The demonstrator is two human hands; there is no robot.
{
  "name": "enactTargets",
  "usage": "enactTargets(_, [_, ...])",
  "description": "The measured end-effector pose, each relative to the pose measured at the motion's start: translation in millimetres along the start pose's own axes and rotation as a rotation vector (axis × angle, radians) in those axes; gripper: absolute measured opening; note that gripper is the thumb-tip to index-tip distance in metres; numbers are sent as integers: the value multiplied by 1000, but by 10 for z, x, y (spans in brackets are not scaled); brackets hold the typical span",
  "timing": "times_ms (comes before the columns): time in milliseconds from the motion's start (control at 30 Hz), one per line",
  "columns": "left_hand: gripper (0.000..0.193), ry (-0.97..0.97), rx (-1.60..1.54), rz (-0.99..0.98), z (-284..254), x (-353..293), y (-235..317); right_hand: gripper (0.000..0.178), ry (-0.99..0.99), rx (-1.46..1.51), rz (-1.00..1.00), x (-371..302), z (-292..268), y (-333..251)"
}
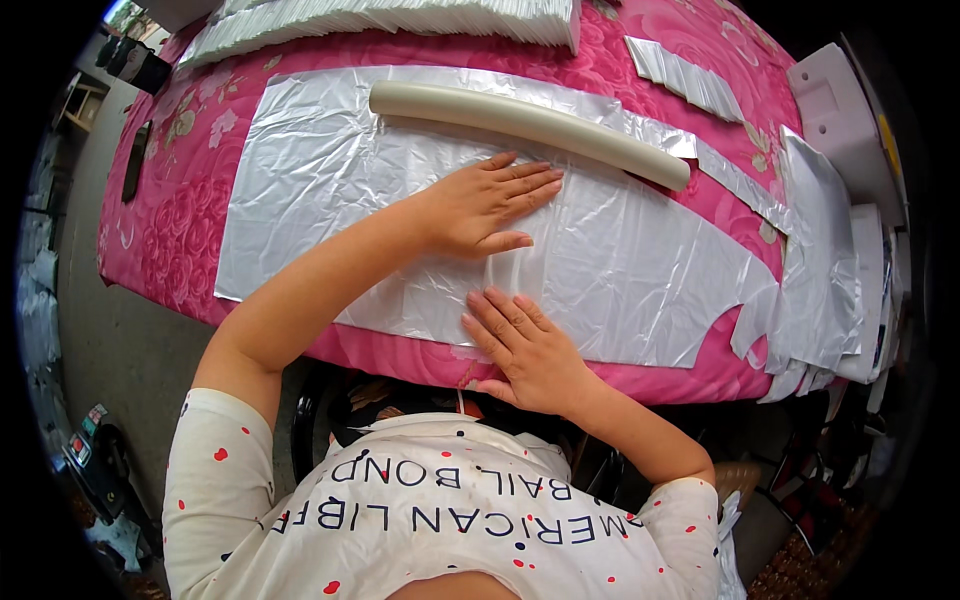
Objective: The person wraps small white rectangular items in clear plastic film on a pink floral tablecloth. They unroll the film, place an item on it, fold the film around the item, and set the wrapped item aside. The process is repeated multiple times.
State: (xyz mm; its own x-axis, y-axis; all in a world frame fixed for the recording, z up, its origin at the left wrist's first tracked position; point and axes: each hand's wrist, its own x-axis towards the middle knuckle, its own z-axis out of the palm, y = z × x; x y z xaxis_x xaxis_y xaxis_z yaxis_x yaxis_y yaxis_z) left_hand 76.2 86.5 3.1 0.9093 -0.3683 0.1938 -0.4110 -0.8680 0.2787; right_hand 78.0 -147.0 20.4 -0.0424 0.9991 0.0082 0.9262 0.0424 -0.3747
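A large silvery plastic sheet point(330, 190) lies flat on a table covered with a pink rose-print cloth point(190, 250). My left hand point(490, 205) rests palm down on the middle of the sheet, fingers spread toward the right. My right hand point(525, 350) presses flat on the sheet's near edge, just below the left hand. Neither hand holds anything. A long cream-coloured tube point(530, 125) lies across the far part of the sheet, a little beyond my left fingertips.
A thick stack of silvery sheets point(400, 20) lies at the table's far edge. More cut silvery pieces point(820, 260) pile up at the right end, beside white foam blocks point(840, 110). A loose strip point(680, 75) lies far right. A dark phone-like object point(135, 160) sits at the left edge.
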Motion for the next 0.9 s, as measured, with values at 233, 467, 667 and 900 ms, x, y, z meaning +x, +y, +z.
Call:
enactTargets(233, [69, 32, -31, 17, -33, -6, 18, 70, 18, 51, -24, -12, -15, -14])
enactTargets(467, [47, 365, -161, 50, -195, -347, 375, 54, 326, 188, -46, -131, -206, 119])
enactTargets(667, [23, 310, -153, 109, -19, -745, 983, 42, 329, 167, 11, -115, -299, 290])
enactTargets(900, [20, 260, -59, 29, 57, -763, 1132, 36, 338, 215, 51, -36, -301, 351])
